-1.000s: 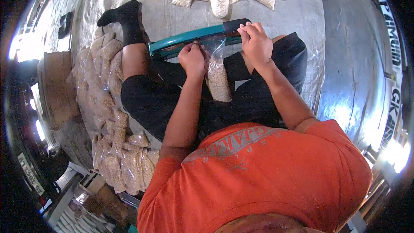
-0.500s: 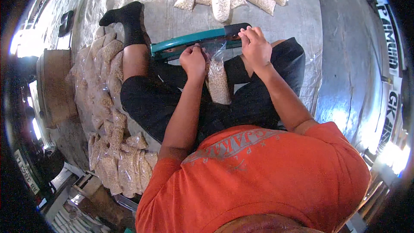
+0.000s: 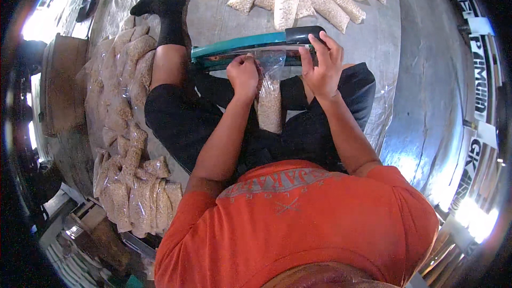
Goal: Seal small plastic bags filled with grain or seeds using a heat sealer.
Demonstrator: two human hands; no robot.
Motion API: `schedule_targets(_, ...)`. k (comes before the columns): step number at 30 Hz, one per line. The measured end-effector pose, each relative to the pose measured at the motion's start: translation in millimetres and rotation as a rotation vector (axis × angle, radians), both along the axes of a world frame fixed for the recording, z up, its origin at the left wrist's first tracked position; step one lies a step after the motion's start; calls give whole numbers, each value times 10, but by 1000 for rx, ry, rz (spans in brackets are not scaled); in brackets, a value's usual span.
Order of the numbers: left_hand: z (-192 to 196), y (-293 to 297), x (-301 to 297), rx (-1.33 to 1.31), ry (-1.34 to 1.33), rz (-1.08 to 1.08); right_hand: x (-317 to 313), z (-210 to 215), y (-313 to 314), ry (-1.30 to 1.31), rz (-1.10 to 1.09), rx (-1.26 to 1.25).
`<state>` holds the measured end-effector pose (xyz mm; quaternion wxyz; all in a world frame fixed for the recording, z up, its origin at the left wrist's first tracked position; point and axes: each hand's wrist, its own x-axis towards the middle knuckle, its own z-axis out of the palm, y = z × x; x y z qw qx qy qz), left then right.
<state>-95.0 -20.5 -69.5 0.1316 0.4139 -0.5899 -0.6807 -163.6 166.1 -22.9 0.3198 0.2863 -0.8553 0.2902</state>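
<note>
A clear plastic bag filled with pale beige pieces (image 3: 270, 108) hangs between my knees, its loose upper part at a teal bag sealer (image 3: 240, 44) with a black end on its arm. My left hand (image 3: 244, 77) is closed in a pinch on the left side of the bag's mouth, close against the sealer. By the black end, my right hand (image 3: 324, 69) has its fingers apart and holds nothing; whether its fingertips touch the sealer I cannot tell. The bag's top edge lies partly hidden under the sealer's arm.
Filled bags (image 3: 288, 0) fan out on the floor sheet (image 3: 213, 13) ahead. Many more bags (image 3: 125, 128) are heaped on my left, beside a brown box (image 3: 66, 85). My crossed legs in black shorts (image 3: 176, 120) surround the sealer.
My right hand's fingers have spread from a bent grip at the black end. The left hand keeps its pinch on the bag. The whole view has shifted slightly.
</note>
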Motion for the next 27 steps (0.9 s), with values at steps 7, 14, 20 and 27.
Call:
schedule_targets(7, -136, -27, 8, 70, 41, -4, 310, -45, -47, -68, 9, -174)
schedule_targets(14, -273, -10, 2, 148, 62, 30, 481, -335, 24, -785, 154, -274)
schedule_targets(20, -164, 3, 135, 135, 155, -55, 363, -494, 88, -968, 105, -327)
schedule_targets(27, 425, 277, 623, 186, 303, -145, 756, -557, 376, -1515, 780, -632)
